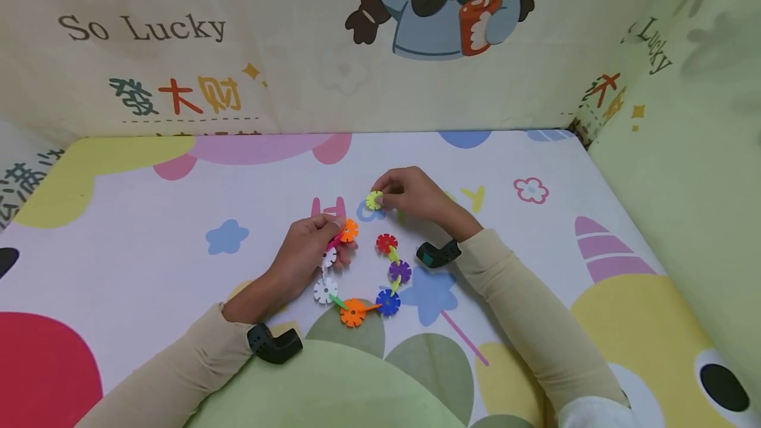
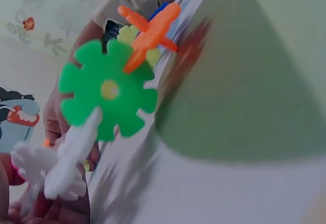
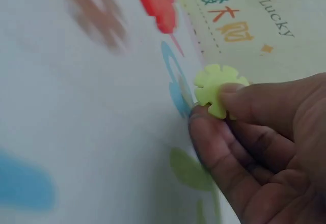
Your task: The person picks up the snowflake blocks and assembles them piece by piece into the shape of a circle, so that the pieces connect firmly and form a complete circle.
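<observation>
My left hand (image 1: 308,243) grips one end of a curved chain of notched plastic snowflake discs, by a pink disc (image 1: 334,242) with an orange disc (image 1: 349,230) beyond it. From there the chain runs through a white disc (image 1: 326,290), a green disc (image 2: 102,66), another orange disc (image 1: 353,313), a blue disc (image 1: 388,302) and a purple disc (image 1: 400,272) to a red disc (image 1: 386,243) at the other end. Up and to the right, my right hand (image 1: 416,195) pinches a single yellow-green disc (image 3: 211,84) between thumb and fingers, apart from the chain.
A white table cover (image 1: 148,269) with printed cartoon shapes lies under both hands. Behind it rises a cream printed backdrop (image 1: 285,84), and a pale side panel (image 1: 684,183) borders the right. Each wrist bears a black band camera (image 1: 438,254).
</observation>
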`<state>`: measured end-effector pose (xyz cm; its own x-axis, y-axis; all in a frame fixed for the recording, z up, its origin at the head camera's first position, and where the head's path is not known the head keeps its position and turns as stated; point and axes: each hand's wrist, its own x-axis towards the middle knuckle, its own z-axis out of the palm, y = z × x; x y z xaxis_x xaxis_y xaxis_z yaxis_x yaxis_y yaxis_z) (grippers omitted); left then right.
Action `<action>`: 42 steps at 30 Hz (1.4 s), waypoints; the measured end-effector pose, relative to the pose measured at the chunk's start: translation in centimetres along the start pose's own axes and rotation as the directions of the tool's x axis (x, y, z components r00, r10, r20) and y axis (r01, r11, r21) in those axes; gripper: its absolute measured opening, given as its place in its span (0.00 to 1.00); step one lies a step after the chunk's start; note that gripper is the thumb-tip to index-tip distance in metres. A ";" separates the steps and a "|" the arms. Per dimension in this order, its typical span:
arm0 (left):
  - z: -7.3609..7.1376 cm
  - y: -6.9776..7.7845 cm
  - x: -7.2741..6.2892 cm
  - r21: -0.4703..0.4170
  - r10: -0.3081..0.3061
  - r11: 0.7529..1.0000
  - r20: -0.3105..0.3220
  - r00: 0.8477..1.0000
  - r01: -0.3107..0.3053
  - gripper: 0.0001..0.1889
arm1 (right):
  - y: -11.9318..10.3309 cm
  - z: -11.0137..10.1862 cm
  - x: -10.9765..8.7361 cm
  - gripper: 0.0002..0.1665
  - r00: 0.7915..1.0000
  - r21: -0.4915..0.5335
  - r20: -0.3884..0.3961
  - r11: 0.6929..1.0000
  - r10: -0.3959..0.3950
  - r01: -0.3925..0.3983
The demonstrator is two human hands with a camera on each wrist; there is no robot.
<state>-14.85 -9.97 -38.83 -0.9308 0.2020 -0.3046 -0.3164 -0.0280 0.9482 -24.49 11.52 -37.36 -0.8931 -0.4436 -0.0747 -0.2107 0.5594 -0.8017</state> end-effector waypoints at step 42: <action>-0.2 -0.3 0.2 0.089 0.074 0.993 -0.013 0.997 -0.072 0.18 | -0.9 0.5 -2.4 0.07 0.979 0.137 0.124 0.980 -0.164 0.147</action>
<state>-14.93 -10.07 -39.20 -0.9539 0.1870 -0.2348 -0.2305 0.0449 0.9720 -21.99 11.78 -36.75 -0.7902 -0.6126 -0.0149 -0.2831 0.3864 -0.8778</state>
